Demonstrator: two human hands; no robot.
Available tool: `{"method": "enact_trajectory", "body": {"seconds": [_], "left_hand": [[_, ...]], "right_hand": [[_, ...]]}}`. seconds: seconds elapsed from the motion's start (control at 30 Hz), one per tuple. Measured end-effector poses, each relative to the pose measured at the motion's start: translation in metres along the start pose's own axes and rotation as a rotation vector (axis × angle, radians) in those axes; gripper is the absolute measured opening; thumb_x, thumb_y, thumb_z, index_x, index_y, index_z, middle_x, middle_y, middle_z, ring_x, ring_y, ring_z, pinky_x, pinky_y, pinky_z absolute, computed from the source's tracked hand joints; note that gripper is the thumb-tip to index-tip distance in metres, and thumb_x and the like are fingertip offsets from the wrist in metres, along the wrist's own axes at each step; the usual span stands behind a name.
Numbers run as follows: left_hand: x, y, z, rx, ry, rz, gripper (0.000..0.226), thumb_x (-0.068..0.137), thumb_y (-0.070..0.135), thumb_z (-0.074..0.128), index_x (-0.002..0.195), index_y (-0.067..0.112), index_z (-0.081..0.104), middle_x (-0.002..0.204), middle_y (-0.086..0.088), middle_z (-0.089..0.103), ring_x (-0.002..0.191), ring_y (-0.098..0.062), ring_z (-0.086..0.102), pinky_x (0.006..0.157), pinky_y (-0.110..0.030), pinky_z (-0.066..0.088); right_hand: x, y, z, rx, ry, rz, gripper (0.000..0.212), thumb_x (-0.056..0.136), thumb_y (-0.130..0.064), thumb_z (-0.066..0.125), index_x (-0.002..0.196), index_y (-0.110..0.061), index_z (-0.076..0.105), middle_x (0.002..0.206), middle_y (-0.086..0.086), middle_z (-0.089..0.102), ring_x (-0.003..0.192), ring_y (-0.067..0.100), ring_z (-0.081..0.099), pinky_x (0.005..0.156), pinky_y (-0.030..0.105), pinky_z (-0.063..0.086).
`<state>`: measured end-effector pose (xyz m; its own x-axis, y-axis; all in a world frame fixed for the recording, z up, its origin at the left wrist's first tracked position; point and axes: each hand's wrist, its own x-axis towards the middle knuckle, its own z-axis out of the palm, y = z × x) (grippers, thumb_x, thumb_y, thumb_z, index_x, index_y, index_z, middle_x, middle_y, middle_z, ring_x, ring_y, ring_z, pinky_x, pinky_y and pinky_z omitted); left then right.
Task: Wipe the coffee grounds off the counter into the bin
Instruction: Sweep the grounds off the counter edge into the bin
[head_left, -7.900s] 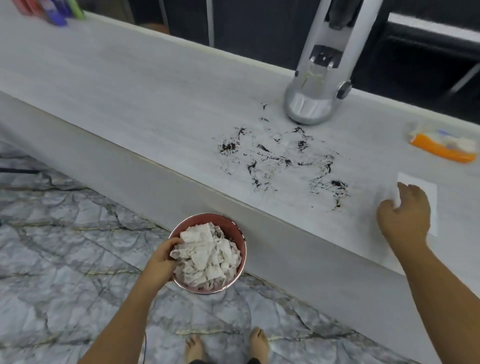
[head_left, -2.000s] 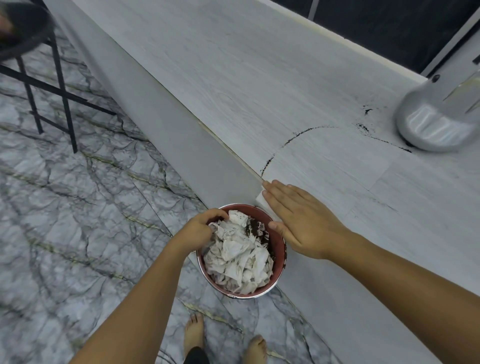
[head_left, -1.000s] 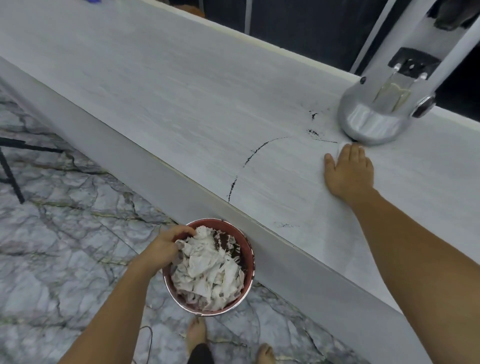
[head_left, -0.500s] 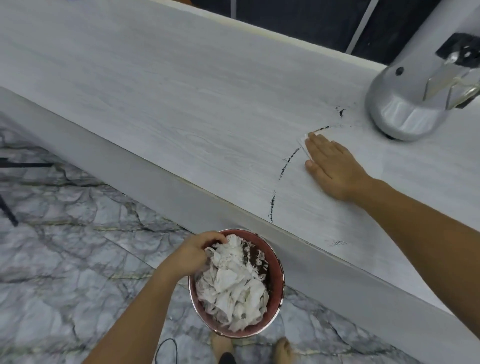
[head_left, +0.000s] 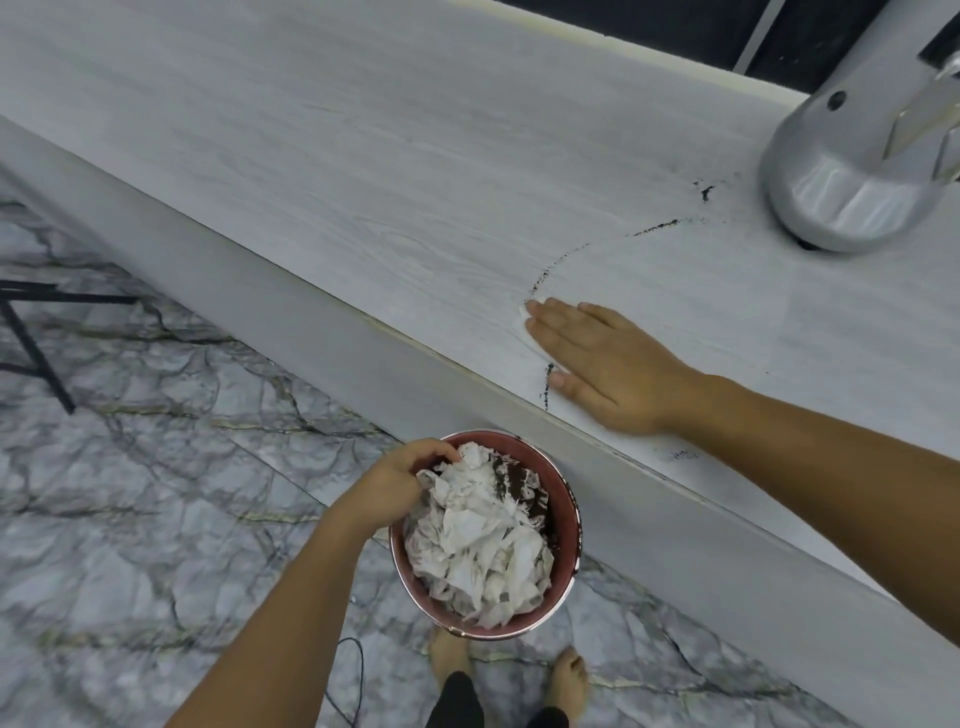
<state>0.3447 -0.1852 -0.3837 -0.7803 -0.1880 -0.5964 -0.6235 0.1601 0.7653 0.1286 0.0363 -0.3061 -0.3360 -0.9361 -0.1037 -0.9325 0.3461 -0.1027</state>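
Observation:
A thin curved line of dark coffee grounds (head_left: 561, 262) arcs across the pale wood-grain counter (head_left: 363, 171) toward its front edge. My right hand (head_left: 608, 366) lies flat with straight fingers near that edge, pressing a white tissue (head_left: 523, 310) whose corner peeks out at the fingertips. A short streak of grounds (head_left: 546, 387) sits by the thumb. Below the edge, my left hand (head_left: 387, 486) grips the rim of a round reddish bin (head_left: 569, 512) stuffed with crumpled white tissues (head_left: 478, 540) and some grounds.
A silver machine base (head_left: 852, 192) stands on the counter at the far right, with a few specks of grounds (head_left: 705, 192) beside it. Marble floor lies below; my bare feet (head_left: 569, 686) are under the bin. A black metal frame (head_left: 31, 332) is at the left.
My right hand has slid with the tissue from near the machine toward the counter's front edge, dragging grounds along. The left hand keeps the bin under the edge.

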Motion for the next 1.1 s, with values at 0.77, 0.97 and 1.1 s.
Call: {"method": "enact_trajectory", "body": {"seconds": [0.77, 0.97, 1.1], "left_hand": [[-0.021, -0.009, 0.021, -0.013, 0.075, -0.043, 0.074, 0.061, -0.025, 0.041, 0.104, 0.025, 0.074, 0.129, -0.006, 0.060, 0.115, -0.029, 0.059, 0.083, -0.044, 0.052], [-0.024, -0.013, 0.006, -0.003, 0.119, -0.061, 0.074, 0.067, -0.024, 0.038, 0.103, 0.028, 0.075, 0.123, 0.000, 0.063, 0.111, -0.021, 0.061, 0.091, -0.047, 0.058], [-0.011, -0.010, -0.008, -0.003, 0.123, -0.014, 0.069, 0.074, -0.025, 0.037, 0.103, 0.023, 0.076, 0.120, 0.002, 0.065, 0.111, -0.020, 0.063, 0.085, -0.043, 0.060]], "right_hand": [[-0.145, 0.026, 0.011, 0.076, 0.074, 0.378, 0.067, 0.102, -0.050, 0.016, 0.156, -0.011, 0.018, 0.165, 0.006, 0.012, 0.152, 0.018, 0.010, 0.123, 0.038, 0.010], [-0.139, 0.085, 0.005, 0.103, 0.127, 0.722, 0.075, 0.098, -0.053, 0.012, 0.155, -0.006, 0.016, 0.164, 0.014, 0.013, 0.152, 0.028, 0.011, 0.123, 0.044, 0.010], [-0.101, 0.113, 0.005, 0.072, 0.172, 0.858, 0.074, 0.098, -0.050, 0.014, 0.152, 0.000, 0.022, 0.161, 0.020, 0.020, 0.149, 0.033, 0.018, 0.121, 0.048, 0.016]]}}
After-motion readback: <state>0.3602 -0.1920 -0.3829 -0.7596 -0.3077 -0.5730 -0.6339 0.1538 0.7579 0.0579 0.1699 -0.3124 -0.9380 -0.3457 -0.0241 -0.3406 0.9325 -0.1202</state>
